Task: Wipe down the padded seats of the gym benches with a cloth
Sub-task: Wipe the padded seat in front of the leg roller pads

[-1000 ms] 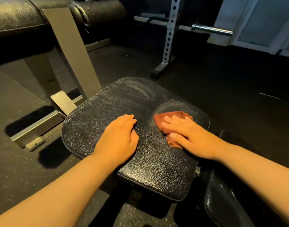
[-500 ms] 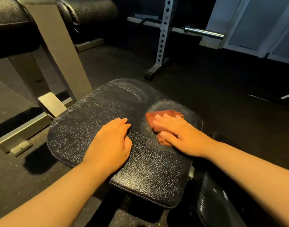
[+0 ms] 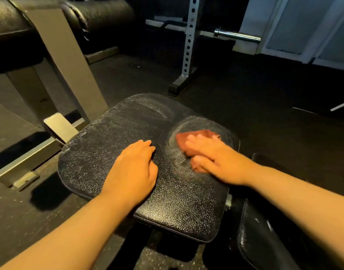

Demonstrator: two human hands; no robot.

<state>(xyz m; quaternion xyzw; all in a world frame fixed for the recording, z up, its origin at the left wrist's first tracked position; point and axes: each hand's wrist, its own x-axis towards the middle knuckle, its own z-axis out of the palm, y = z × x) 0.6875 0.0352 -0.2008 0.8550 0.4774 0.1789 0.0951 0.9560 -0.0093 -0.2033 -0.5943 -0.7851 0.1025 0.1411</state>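
The right hand (image 3: 216,158) lies flat, fingers spread, pressing a reddish cloth (image 3: 188,141) onto the far right part of the black padded seat (image 3: 112,133); it looks blurred. The left hand (image 3: 134,168) rests palm down on the seat's middle, fingers together and relaxed, holding nothing. A pale swirl marks the surface around the cloth. Beyond, a rack upright (image 3: 188,45) stands on the floor.

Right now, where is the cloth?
In the head view the reddish cloth lies on the far right part of the black seat pad, pressed flat under the right hand, with the left hand resting beside it.
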